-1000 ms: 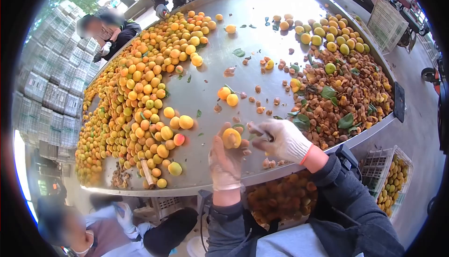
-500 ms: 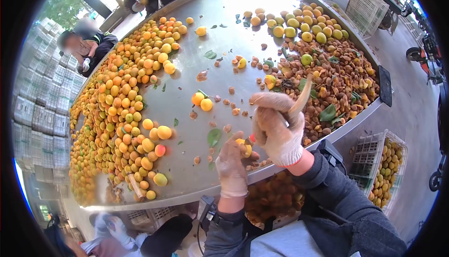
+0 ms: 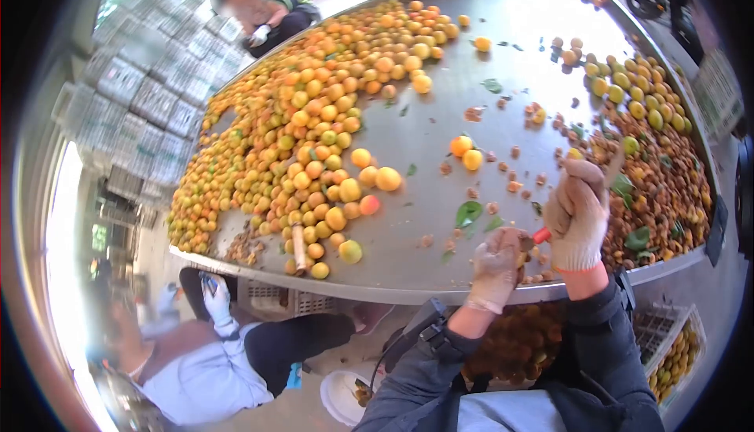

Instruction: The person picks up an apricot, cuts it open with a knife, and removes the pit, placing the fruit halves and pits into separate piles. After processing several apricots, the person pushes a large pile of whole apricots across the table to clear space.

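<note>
My left hand (image 3: 499,263), in a pale work glove, is closed near the table's front edge, its fingers round an apricot that they mostly hide. Just right of it, my gloved right hand (image 3: 577,220) is closed on a slim tool with a red end (image 3: 542,235), which points at the left hand's fingertips. A blurred, wood-coloured length sticks up behind the right fist. Beyond the hands, two whole apricots (image 3: 471,159) lie beside a green leaf (image 3: 468,214). A heap of brown pits and fruit scraps (image 3: 667,188) lies right of my right hand.
A big pile of apricots (image 3: 314,141) covers the left of the metal table (image 3: 424,236), with a wooden-handled tool (image 3: 299,248) at its near edge. Crates (image 3: 157,94) are stacked behind. A co-worker (image 3: 204,353) sits at left, another person (image 3: 263,16) at the far side. A fruit crate (image 3: 667,338) stands at right.
My view has turned left, so the table appears shifted right. The right hand's tool has tipped, and its red end now shows more clearly. The yellow fruit in my left hand is now mostly hidden.
</note>
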`<state>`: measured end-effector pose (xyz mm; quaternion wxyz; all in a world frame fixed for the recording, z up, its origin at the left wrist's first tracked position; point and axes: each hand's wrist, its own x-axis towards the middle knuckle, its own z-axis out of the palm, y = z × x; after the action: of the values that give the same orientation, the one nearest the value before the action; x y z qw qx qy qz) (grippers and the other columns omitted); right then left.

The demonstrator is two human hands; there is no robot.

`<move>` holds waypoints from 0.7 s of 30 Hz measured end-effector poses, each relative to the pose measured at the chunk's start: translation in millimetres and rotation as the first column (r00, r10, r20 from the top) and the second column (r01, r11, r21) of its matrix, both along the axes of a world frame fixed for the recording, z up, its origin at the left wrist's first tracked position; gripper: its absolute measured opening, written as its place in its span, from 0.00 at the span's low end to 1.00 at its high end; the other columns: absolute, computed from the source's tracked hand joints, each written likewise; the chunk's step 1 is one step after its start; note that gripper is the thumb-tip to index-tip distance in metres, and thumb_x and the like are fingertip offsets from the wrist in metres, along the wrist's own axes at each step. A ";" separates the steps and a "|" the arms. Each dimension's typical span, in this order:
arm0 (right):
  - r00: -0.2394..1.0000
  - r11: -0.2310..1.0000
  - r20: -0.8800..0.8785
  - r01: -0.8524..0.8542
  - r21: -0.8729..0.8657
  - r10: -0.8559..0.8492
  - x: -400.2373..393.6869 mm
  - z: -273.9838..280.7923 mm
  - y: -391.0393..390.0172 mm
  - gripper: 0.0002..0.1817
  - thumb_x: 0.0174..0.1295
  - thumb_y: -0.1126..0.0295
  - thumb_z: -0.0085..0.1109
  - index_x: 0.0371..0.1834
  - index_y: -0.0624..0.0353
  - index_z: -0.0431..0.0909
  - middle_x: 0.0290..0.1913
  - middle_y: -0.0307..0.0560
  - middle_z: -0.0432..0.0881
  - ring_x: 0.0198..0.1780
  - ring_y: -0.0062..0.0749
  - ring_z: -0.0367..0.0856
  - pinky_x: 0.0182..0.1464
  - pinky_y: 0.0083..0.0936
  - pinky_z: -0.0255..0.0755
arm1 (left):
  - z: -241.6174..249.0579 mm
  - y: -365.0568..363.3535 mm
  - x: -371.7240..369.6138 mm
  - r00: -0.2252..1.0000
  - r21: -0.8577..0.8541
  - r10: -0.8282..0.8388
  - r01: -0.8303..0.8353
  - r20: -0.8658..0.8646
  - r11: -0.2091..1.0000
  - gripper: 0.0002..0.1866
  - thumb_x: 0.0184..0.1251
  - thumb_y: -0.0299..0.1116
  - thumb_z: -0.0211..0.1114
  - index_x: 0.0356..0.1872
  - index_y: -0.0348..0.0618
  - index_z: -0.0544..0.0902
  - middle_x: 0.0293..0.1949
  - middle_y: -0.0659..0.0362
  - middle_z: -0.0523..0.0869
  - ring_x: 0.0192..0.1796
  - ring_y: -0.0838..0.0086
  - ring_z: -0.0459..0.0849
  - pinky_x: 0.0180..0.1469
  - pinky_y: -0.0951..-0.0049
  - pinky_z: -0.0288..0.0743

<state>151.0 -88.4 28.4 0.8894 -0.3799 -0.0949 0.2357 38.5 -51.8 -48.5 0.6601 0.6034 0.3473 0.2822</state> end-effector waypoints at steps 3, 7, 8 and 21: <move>0.930 0.999 0.368 0.029 -0.034 -0.015 -22.6 -19.8 -4.4 0.06 0.68 0.72 0.49 0.42 0.57 0.76 0.17 0.30 0.57 0.11 0.13 0.50 0.13 0.16 0.43 | 22.3 -1.1 1.0 0.991 0.267 0.060 -0.026 -0.117 0.963 0.16 0.73 0.37 0.54 0.33 0.34 0.81 0.25 0.58 0.82 0.30 0.76 0.80 0.37 0.77 0.75; 1.000 1.000 -0.010 -0.012 0.001 0.012 -5.4 1.7 3.3 0.07 0.69 0.72 0.48 0.44 0.57 0.76 0.17 0.29 0.56 0.11 0.12 0.51 0.13 0.15 0.45 | 15.5 -1.6 1.1 0.994 0.100 0.087 -0.094 0.073 0.990 0.15 0.74 0.36 0.55 0.34 0.35 0.82 0.26 0.58 0.83 0.27 0.78 0.79 0.32 0.79 0.73; 1.000 1.000 -0.008 -0.009 -0.002 0.009 -2.4 -1.5 3.5 0.07 0.69 0.72 0.48 0.44 0.57 0.76 0.17 0.29 0.56 0.11 0.12 0.51 0.13 0.15 0.45 | 10.9 0.5 -0.1 0.991 -0.013 0.050 -0.048 0.124 0.999 0.15 0.74 0.37 0.54 0.36 0.36 0.82 0.26 0.58 0.83 0.25 0.79 0.78 0.27 0.81 0.70; 0.889 0.980 -0.429 -0.092 0.176 0.160 7.3 -6.8 1.9 0.08 0.68 0.71 0.47 0.46 0.49 0.76 0.18 0.28 0.55 0.13 0.14 0.52 0.12 0.15 0.46 | 26.2 19.6 -17.9 0.982 -0.489 -0.084 0.158 0.170 0.858 0.22 0.74 0.48 0.52 0.59 0.45 0.75 0.26 0.63 0.79 0.14 0.82 0.69 0.13 0.84 0.58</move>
<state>158.4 -86.5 21.6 0.8967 -0.2412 0.0670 0.3651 20.6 -32.2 -22.3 0.8333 0.4107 0.3217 0.1830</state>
